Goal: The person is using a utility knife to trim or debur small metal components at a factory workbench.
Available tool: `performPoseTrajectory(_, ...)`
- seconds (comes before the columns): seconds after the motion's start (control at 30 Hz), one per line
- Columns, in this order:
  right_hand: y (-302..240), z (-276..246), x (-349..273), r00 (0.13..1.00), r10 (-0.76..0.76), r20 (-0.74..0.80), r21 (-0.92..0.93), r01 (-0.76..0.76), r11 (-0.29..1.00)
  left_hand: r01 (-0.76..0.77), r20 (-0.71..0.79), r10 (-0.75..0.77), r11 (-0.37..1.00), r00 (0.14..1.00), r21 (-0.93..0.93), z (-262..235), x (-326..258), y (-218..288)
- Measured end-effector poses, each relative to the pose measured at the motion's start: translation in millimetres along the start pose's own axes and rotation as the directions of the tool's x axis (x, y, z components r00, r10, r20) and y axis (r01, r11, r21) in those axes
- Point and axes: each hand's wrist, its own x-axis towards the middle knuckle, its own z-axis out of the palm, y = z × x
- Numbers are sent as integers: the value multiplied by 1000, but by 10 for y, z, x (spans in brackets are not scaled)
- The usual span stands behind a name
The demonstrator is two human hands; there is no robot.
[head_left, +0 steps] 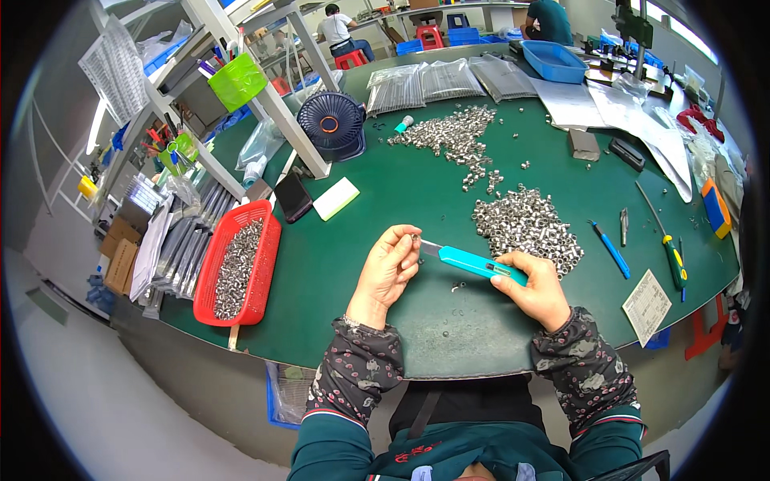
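My right hand (536, 290) is wrapped round a teal utility knife (465, 260), thumb on top of its handle. The extended blade points left and reaches the fingertips of my left hand (387, 271). Those fingertips pinch a small metal ring (415, 238), mostly covered by the fingers. Just beyond my right hand lies a heap of small silver metal rings (529, 228), and farther back spreads a second heap of similar rings (449, 135). A few tiny loose bits (458, 286) lie on the green table mat (433, 345) below the knife.
At left stand a red basket (269, 280) of metal pieces, a phone (293, 197) and a black fan (331, 124). At right lie a blue pen-like tool (611, 250), a screwdriver (674, 260) and a paper card (646, 308). Bagged parts (445, 78) and a blue tray (553, 61) line the back.
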Motion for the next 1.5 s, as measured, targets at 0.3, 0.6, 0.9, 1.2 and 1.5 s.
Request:
performPoseTrajectory(0.3,-27,0,-2,1000,-14,0,-18,14,1000,43,-24,-43,999,999,16,37,-10,21)
performPoseTrajectory(0.6,-43,-2,-5,1000,-11,7,-53,11,999,24,-24,-22,995,999,92,-1,-4,1)
performPoseTrajectory(0.9,-31,13,-5,1000,-24,20,-95,26,995,103,-171,-99,995,980,11,42,-8,-16)
performPoseTrajectory(1.2,-40,43,-19,997,-78,-21,-139,74,988,128,-156,-147,984,977,-126,27,-1,-115)
performPoseTrajectory(1.5,-23,84,-18,928,-302,-218,-160,271,949,147,-157,-191,956,969,-253,22,-7,-93)
